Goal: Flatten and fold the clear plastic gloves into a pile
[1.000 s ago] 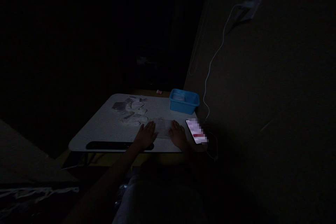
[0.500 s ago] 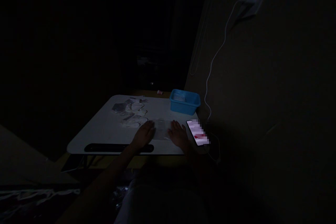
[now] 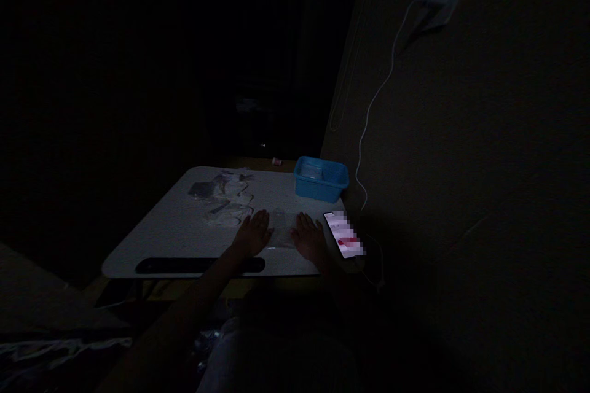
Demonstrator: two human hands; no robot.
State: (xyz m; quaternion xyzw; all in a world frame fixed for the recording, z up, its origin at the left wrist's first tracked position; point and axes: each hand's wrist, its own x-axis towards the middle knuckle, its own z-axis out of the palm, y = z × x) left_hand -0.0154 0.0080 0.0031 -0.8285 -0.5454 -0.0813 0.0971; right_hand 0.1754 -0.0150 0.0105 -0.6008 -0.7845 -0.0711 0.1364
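Note:
The room is very dark. My left hand [image 3: 252,236] and my right hand [image 3: 309,237] lie flat on a small white table [image 3: 179,233], fingers stretched out. Between them lies a thin clear plastic piece [image 3: 281,228], which both hands touch at its sides. A loose heap of similar clear and white pieces [image 3: 224,198] sits further back on the left of the table.
A blue plastic tub [image 3: 321,178] stands at the table's far right corner. A lit phone [image 3: 344,235] lies by my right hand, near the wall. A white cable [image 3: 374,101] runs up the wall to a plug. A dark slot [image 3: 198,265] lines the near edge.
My hands have drawn slightly closer together on the clear piece. The view has shifted a little; nothing else moved.

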